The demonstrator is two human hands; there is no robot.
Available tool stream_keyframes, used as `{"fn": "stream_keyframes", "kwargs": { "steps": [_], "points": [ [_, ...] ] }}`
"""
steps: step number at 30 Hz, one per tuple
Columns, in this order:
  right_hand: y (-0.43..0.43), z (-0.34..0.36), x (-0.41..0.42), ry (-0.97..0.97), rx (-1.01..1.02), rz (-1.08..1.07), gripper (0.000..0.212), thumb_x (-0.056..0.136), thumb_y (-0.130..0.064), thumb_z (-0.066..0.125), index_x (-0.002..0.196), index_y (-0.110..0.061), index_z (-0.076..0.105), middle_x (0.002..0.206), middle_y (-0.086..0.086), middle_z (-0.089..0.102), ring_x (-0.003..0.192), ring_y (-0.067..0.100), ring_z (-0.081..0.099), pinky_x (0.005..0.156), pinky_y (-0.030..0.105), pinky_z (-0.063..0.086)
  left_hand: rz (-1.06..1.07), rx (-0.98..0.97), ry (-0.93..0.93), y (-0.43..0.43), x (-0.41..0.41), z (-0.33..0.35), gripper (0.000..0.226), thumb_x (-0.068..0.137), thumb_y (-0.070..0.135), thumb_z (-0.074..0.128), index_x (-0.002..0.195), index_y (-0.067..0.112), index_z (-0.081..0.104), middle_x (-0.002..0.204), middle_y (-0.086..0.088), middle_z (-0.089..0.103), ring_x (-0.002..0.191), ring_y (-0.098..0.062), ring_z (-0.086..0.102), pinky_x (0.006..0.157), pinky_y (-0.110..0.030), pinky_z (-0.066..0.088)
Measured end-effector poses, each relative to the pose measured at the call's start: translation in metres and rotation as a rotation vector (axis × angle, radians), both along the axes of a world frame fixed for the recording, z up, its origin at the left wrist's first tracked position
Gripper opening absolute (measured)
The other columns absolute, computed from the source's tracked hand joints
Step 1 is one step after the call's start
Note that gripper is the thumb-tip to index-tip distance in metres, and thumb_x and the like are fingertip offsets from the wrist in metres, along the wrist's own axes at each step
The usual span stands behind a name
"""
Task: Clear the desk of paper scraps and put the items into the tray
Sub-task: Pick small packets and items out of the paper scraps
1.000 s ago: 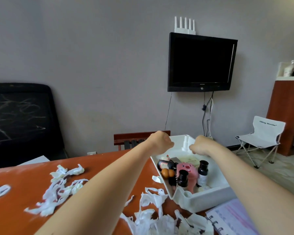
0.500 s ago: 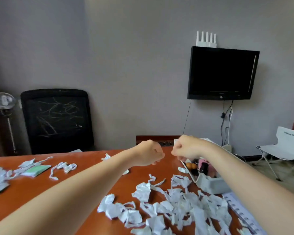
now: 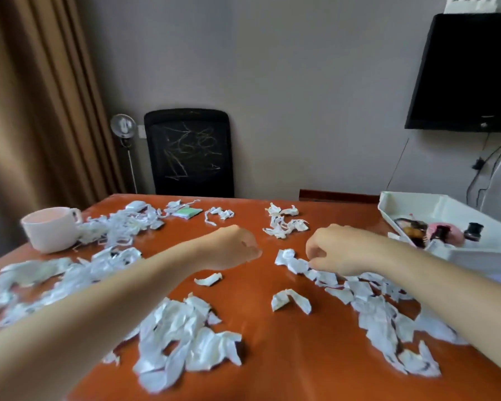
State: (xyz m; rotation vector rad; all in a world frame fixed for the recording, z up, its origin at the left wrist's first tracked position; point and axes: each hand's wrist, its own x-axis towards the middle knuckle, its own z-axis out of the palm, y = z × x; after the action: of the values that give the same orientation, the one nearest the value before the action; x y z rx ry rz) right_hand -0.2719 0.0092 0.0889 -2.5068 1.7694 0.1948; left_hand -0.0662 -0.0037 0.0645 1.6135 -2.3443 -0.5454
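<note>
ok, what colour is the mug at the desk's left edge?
The mug is white, pinkish inside; head view.

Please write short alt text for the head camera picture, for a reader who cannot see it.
A person's left hand and right hand, fingers curled, reach over an orange desk strewn with torn white paper scraps. A white cup stands at the left; a white tray holding small items at the right.

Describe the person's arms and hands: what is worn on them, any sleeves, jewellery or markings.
The left forearm and right forearm are bare, with no sleeve in view and no watch or bracelet at the wrists. The left hand and right hand are ungloved. No ring or marking shows, though the fingers are partly hidden and slightly blurred.
</note>
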Motion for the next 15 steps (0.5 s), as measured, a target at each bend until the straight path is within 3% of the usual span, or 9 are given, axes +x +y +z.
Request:
{"fn": "stream_keyframes", "kwargs": {
  "steps": [3, 6, 11, 15],
  "points": [
    [0.014, -0.011, 0.026, -0.014, -0.04, 0.083, 0.024, 0.093, -0.032, 0.047, 0.111, -0.023, 0.061, 0.097, -0.005, 0.059, 0.088, 0.015, 0.057, 0.067, 0.027, 0.046, 0.046, -0.002, 0.036, 0.028, 0.035, -0.016, 0.023, 0.094, 0.031, 0.05, 0.109, 0.018, 0.062, 0.113, 0.002, 0.064, 0.098, -0.011, 0.059, 0.085, -0.023, 0.049],
    [0.028, -0.026, 0.055, -0.062, -0.108, 0.159, 0.024, 0.094, -0.034, 0.045, 0.11, -0.024, 0.061, 0.1, -0.003, 0.063, 0.087, 0.014, 0.059, 0.075, 0.031, 0.052, 0.141, -0.061, -0.019, 0.056, 0.068, -0.04, 0.024, 0.094, 0.036, 0.048, 0.113, 0.024, 0.055, 0.125, 0.003, 0.055, 0.112, -0.012, 0.049, 0.097, -0.028, 0.043],
    [0.033, -0.062, 0.095, -0.182, -0.179, 0.204, 0.037, 0.097, -0.039, 0.038, 0.13, -0.026, 0.047, 0.13, -0.004, 0.053, 0.116, 0.016, 0.051, 0.09, 0.032, 0.049, 0.345, -0.229, -0.156, 0.088, 0.106, -0.084, 0.047, 0.092, 0.053, 0.037, 0.133, 0.031, 0.036, 0.146, 0.007, 0.028, 0.136, -0.016, 0.02, 0.112, -0.037, 0.014],
    [0.026, -0.092, 0.128, -0.213, -0.182, 0.232, 0.042, 0.099, -0.039, 0.029, 0.137, -0.025, 0.038, 0.139, -0.004, 0.044, 0.125, 0.018, 0.04, 0.094, 0.034, 0.04, 0.459, -0.317, -0.166, 0.097, 0.136, -0.104, 0.055, 0.091, 0.056, 0.032, 0.14, 0.031, 0.026, 0.153, 0.007, 0.018, 0.141, -0.017, 0.011, 0.114, -0.038, 0.007]
  ]
}}
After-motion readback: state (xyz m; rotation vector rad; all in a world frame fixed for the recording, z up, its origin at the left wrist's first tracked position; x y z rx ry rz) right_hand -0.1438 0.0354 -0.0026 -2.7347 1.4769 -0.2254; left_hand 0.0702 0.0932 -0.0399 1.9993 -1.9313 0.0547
